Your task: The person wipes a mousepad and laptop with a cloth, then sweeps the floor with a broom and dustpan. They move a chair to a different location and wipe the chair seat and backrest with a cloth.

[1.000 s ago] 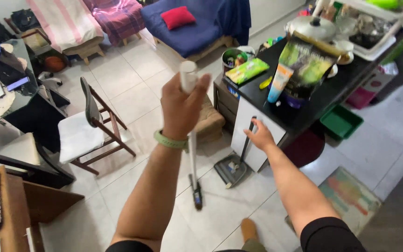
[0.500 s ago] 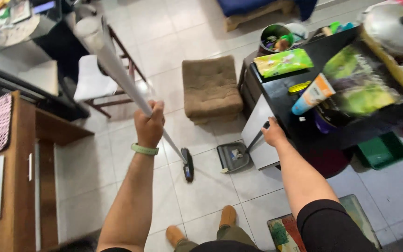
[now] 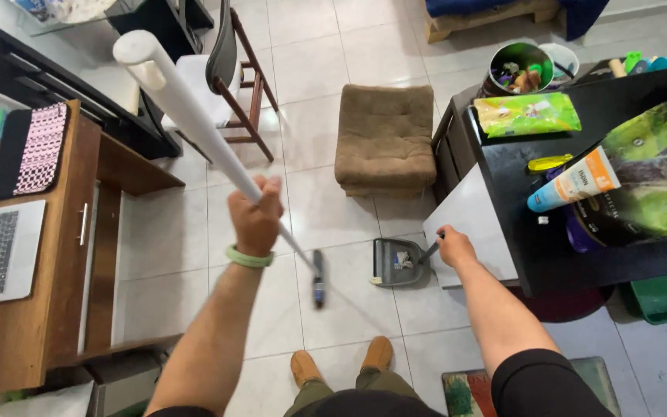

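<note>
The left hand (image 3: 255, 218) is clamped around the white broom handle (image 3: 187, 116), whose dark head (image 3: 317, 279) rests on the tiled floor (image 3: 194, 232) at about five o'clock from it. At three o'clock, the right hand (image 3: 455, 247) grips the grey dustpan (image 3: 397, 262), flat on the floor. Farther, at twelve o'clock, sits a brown cushion (image 3: 385, 139).
</note>
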